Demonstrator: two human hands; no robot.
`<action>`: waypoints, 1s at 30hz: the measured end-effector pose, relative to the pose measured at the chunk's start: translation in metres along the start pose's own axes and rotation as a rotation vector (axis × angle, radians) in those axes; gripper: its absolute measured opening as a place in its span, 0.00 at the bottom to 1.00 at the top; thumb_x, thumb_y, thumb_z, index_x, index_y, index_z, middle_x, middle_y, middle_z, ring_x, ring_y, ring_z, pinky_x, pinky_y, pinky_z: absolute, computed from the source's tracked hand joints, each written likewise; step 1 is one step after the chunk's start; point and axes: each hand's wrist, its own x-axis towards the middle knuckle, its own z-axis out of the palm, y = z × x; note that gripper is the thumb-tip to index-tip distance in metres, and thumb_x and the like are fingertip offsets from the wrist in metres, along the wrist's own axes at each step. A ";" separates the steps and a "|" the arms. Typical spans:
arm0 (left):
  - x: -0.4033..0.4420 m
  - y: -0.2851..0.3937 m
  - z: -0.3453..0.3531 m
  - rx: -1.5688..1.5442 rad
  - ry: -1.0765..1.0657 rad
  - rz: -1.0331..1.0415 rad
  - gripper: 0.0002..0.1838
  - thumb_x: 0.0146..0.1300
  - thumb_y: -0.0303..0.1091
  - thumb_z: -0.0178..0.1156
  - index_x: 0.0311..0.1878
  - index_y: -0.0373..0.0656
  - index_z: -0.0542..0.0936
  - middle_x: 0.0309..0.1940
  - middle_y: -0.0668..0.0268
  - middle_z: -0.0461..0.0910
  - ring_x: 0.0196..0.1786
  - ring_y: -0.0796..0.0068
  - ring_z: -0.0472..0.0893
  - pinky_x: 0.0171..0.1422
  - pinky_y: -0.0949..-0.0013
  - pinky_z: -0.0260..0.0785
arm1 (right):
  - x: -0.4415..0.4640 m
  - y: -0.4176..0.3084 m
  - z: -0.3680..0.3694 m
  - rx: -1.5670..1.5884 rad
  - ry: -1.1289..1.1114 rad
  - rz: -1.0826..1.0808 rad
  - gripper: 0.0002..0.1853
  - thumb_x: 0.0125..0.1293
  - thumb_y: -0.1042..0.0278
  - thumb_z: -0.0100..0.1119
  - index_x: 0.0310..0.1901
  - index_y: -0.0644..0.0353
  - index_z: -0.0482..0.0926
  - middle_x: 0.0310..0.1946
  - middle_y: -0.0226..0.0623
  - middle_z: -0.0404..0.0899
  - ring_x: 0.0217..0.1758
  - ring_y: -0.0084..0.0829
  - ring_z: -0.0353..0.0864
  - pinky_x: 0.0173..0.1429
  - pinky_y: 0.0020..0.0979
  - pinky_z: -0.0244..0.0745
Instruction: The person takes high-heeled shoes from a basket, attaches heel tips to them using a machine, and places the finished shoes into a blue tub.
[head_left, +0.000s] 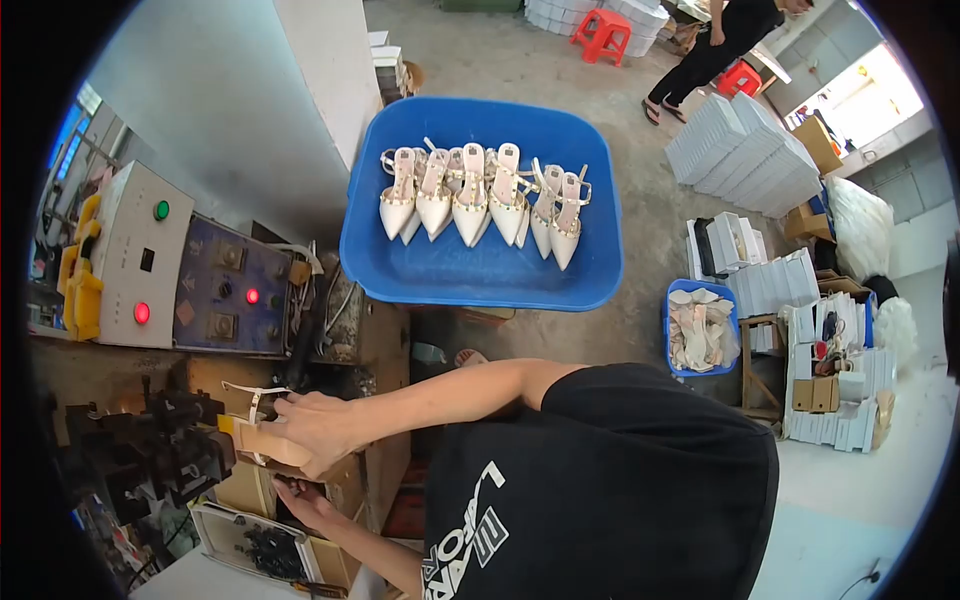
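My right hand [322, 428] is closed over a pale beige shoe [268, 446] with a thin strap. The shoe's left end is against the black machine head [160, 450], beside a yellow part. Just below the shoe, my left hand [308, 503] has its fingers curled around something small and dark that I cannot make out. A white tray [215, 520] with small black pieces lies below it. Several cream pointed shoes with studded straps [472, 200] stand in rows in a blue tub [480, 290] above my arm.
A control panel [235, 285] with lit red and green buttons stands at left by a pillar [270, 110]. White boxes [740, 150] are stacked at right. A smaller blue tub [735, 370] holds pale pieces. Near red stools [602, 36] stands another person [715, 50].
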 end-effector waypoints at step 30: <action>-0.030 0.072 0.134 0.912 -0.001 0.996 0.12 0.63 0.38 0.63 0.45 0.42 0.85 0.43 0.49 0.82 0.50 0.47 0.79 0.55 0.53 0.72 | -0.152 0.194 -0.115 -0.803 0.333 0.162 0.17 0.62 0.60 0.66 0.46 0.66 0.80 0.44 0.49 0.81 0.49 0.52 0.78 0.56 0.48 0.72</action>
